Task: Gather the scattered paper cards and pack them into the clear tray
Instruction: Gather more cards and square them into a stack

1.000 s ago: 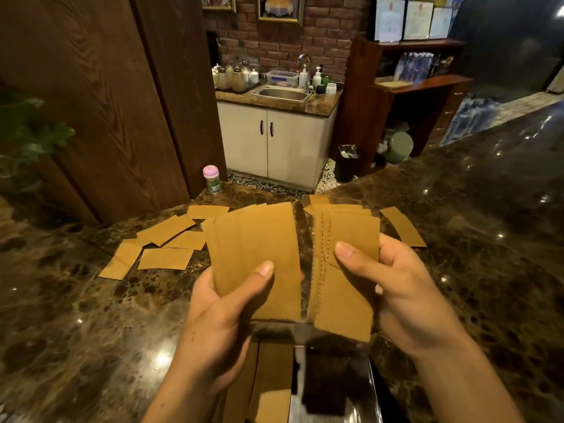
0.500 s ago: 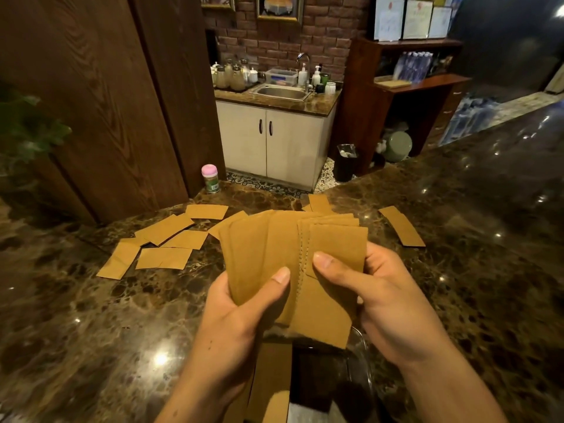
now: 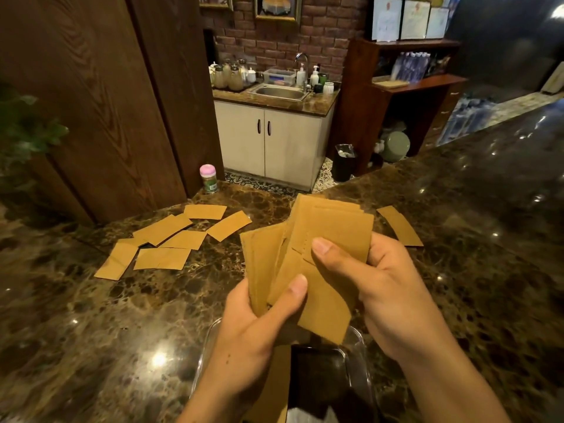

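Note:
Both hands hold one overlapping fan of brown paper cards (image 3: 323,239) above the marble counter (image 3: 91,331). My left hand (image 3: 262,319) grips the fan's lower left, thumb on top. My right hand (image 3: 375,282) grips the right side, thumb laid across the front card. Directly below them sits the clear tray (image 3: 361,355), with a few cards (image 3: 280,386) lying inside it. Several loose cards (image 3: 174,239) are scattered on the counter to the left, and a single card (image 3: 399,225) lies to the right, behind my right hand.
A small jar with a pink lid (image 3: 208,178) stands at the counter's far edge beside a wooden pillar (image 3: 122,102). A dark phone-like object (image 3: 317,380) lies in the tray. A sink cabinet (image 3: 274,141) and shelves stand beyond the counter.
The two separate bundles of cards have been brought together into one overlapping fan. My hands have moved closer to each other and slightly lower, over the tray.

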Tool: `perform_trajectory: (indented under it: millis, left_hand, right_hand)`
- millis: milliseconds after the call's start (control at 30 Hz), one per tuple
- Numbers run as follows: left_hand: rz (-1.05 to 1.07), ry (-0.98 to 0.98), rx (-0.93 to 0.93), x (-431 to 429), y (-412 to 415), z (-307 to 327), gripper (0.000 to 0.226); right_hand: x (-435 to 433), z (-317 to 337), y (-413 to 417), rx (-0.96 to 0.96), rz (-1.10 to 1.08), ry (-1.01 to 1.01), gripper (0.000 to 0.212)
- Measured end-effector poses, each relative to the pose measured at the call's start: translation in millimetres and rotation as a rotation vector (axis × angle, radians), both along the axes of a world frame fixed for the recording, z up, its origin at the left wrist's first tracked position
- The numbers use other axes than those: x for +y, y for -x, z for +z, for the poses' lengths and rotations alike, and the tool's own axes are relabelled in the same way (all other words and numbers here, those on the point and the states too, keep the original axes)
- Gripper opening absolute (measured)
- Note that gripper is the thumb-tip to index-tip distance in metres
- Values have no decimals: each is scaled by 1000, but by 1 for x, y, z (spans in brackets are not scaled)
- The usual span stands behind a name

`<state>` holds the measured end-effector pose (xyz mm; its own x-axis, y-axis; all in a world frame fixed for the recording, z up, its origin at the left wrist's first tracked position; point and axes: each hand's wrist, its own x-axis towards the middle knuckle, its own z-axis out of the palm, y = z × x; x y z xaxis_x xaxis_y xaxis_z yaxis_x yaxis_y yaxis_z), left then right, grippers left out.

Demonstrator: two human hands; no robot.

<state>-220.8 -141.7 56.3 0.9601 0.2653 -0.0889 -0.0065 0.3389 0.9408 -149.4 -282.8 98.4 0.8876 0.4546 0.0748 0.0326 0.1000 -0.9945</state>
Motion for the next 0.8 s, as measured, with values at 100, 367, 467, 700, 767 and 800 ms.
perform_trajectory:
  millis: [100,367,467,700,767,800]
  left_hand:
    - [-9,142,27,3,3,1,29]
    - [-155,36,-40,17,6,9,23]
    - [-81,104,-56,21,4,13,22]
    - [-10,58,-42,33,6,15,20]
    - [-77,0,-17,33,5,15,15]
    - [-95,-23,-7,32,4,15,16]
  right_hand:
    - [-8,7,-7,-153,6,98,29]
    - [-26,43,-26,-300,201,358,30]
    - [-29,42,-24,-373,169,439,37]
    - [-35,32,-20,-257,395,577,15]
    - [-31,28,-20,-234,435,598,13]
    - [-28,26,-20,-235,442,600,14]
